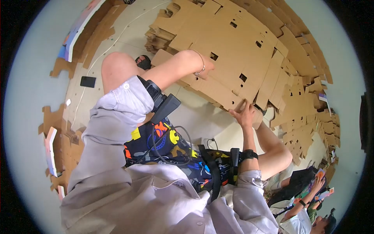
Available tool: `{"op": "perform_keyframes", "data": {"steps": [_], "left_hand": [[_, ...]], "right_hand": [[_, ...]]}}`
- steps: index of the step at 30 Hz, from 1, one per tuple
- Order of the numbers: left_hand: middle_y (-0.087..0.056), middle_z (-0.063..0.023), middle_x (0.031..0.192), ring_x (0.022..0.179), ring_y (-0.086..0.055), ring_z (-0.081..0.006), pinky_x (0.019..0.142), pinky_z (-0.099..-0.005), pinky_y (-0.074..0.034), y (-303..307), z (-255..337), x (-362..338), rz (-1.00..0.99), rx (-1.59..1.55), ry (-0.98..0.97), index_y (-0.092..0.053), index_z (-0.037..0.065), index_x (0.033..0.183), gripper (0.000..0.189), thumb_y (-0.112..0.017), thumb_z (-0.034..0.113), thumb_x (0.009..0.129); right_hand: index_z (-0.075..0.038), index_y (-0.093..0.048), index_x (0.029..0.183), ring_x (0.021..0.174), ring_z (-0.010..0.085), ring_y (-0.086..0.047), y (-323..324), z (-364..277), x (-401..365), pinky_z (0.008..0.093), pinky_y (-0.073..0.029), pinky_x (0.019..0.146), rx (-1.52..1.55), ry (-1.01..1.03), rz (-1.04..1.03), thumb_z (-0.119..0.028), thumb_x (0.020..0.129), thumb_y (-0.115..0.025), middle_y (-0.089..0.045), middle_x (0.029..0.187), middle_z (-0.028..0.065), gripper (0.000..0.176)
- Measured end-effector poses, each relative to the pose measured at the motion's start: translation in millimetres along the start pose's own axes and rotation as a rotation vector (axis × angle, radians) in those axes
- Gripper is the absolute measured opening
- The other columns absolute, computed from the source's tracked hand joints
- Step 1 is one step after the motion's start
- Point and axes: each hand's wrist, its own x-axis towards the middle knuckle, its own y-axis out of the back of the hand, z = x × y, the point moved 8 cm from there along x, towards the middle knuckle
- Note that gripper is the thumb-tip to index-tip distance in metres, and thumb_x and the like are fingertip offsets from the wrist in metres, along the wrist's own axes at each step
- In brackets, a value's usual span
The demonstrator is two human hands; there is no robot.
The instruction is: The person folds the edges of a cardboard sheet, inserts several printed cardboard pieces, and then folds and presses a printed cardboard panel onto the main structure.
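A stack of flat brown cardboard sheets [226, 43] with small cut-out holes lies before me. My left hand [205, 71], with a bracelet at the wrist, rests on the sheet's near left part; its fingers are foreshortened, so I cannot tell their shape. At the near right edge, my right hand [245, 115] grips the cardboard, thumb and index finger spread along the border. A small folded cardboard flap [257, 117] is beside its fingers.
More cut cardboard [296, 105] is piled at the right and along the walls. A phone [88, 81] and a white cable lie on the floor at left. Other people [300, 218] are at lower right, one holding a colourful item. My bare knees flank the work area.
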Motion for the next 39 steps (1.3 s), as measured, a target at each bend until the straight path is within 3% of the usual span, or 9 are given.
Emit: {"op": "perform_keyframes", "data": {"steps": [3, 12, 18, 21, 27, 39], "left_hand": [[-0.059, -0.0174, 0.119, 0.108, -0.057, -0.0324, 0.091, -0.0429, -0.047, 1.7, -4.3, -3.8, 0.041, -0.021, 0.010, -0.045, 0.012, 0.133, 0.055, -0.058, 0.034, 0.084], [-0.057, -0.0174, 0.122, 0.111, -0.056, -0.0334, 0.093, -0.0434, -0.045, -9.2, -13.3, 5.8, 0.030, -0.035, 0.005, -0.043, 0.013, 0.135, 0.058, -0.058, 0.036, 0.084], [-0.057, -0.0171, 0.124, 0.112, -0.055, -0.0336, 0.095, -0.0435, -0.044, -5.5, -11.9, -2.4, 0.032, -0.015, 0.027, -0.042, 0.015, 0.137, 0.058, -0.058, 0.036, 0.085], [-0.057, -0.0166, 0.124, 0.113, -0.055, -0.0335, 0.095, -0.0436, -0.044, -6.9, -13.9, -0.7, 0.049, -0.026, 0.025, -0.042, 0.016, 0.137, 0.057, -0.057, 0.036, 0.086], [-0.057, -0.0163, 0.123, 0.112, -0.055, -0.0331, 0.095, -0.0436, -0.045, -9.0, -14.0, 1.1, 0.026, -0.025, 0.047, -0.042, 0.019, 0.137, 0.055, -0.056, 0.036, 0.086], [-0.059, -0.0160, 0.121, 0.110, -0.057, -0.0327, 0.092, -0.0444, -0.047, -5.0, -3.6, 0.8, 0.009, 0.035, 0.030, -0.043, 0.018, 0.136, 0.053, -0.055, 0.034, 0.086]], "right_hand": [[-0.012, -0.030, 0.136, 0.116, 0.0428, -0.043, 8.3, -2.1, 5.3, 0.0473, -0.041, 0.093, 0.040, 0.040, -0.076, -0.045, 0.054, -0.085, -0.040, 0.126, 0.0259, 0.104], [-0.012, -0.032, 0.132, 0.101, 0.0442, -0.054, 15.7, -14.6, 5.3, 0.0467, -0.051, 0.080, -0.051, 0.061, -0.181, -0.024, 0.053, -0.086, -0.045, 0.115, 0.0274, 0.096], [-0.013, -0.035, 0.133, 0.106, 0.0411, -0.056, 57.3, -34.4, 0.8, 0.0441, -0.050, 0.085, -0.216, 0.015, -0.352, -0.032, 0.056, -0.082, -0.046, 0.122, 0.0301, 0.092], [-0.016, -0.040, 0.134, 0.108, 0.0367, -0.057, 60.1, -27.2, 5.8, 0.0429, -0.050, 0.088, -0.193, 0.041, -0.384, -0.037, 0.058, -0.078, -0.050, 0.124, 0.0255, 0.087], [-0.018, -0.047, 0.130, 0.103, 0.0301, -0.061, 60.5, -18.8, 10.9, 0.0404, -0.050, 0.086, -0.196, 0.081, -0.339, -0.039, 0.061, -0.076, -0.062, 0.115, 0.0149, 0.078], [-0.017, -0.050, 0.128, 0.101, 0.0303, -0.062, 51.9, -4.0, 15.5, 0.0404, -0.050, 0.086, -0.103, 0.122, -0.273, -0.035, 0.060, -0.075, -0.062, 0.113, 0.0154, 0.075]]}}
